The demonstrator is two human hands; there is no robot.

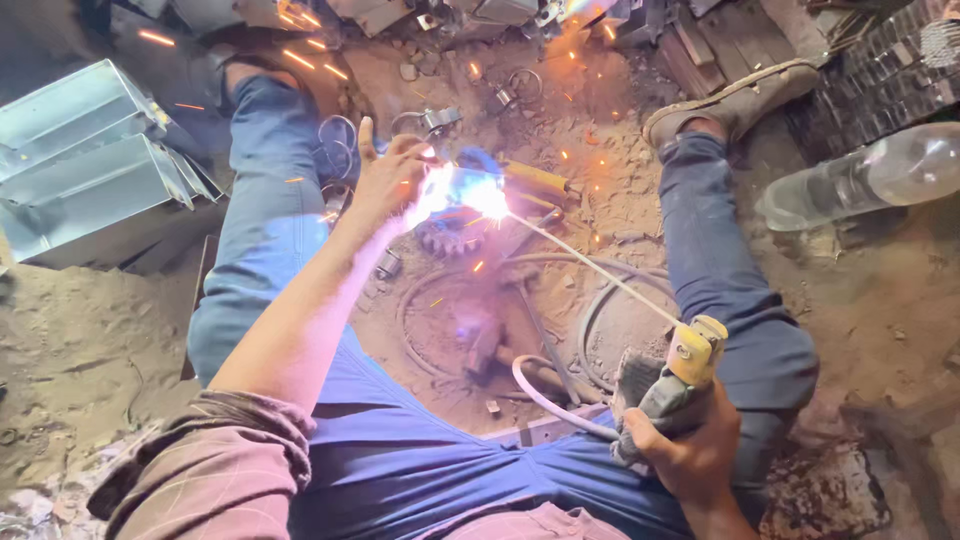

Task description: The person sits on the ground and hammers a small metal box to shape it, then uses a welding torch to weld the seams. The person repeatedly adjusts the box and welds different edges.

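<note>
Arc struck at ground level, person seated with legs spread around the work.

Right hand [685, 450] clenched on electrode holder [672, 378]; long welding rod [590, 268] keeps it back from the arc [487, 200]. Left hand [392, 172] steadies a small metal piece [478, 170] there; glare hides whether its fingers close.

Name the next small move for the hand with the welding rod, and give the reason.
Probably keep feeding the rod slowly toward the bright arc: the right hand grips the holder, the rod tip is burning, and the left hand steadies the small metal piece.
</note>
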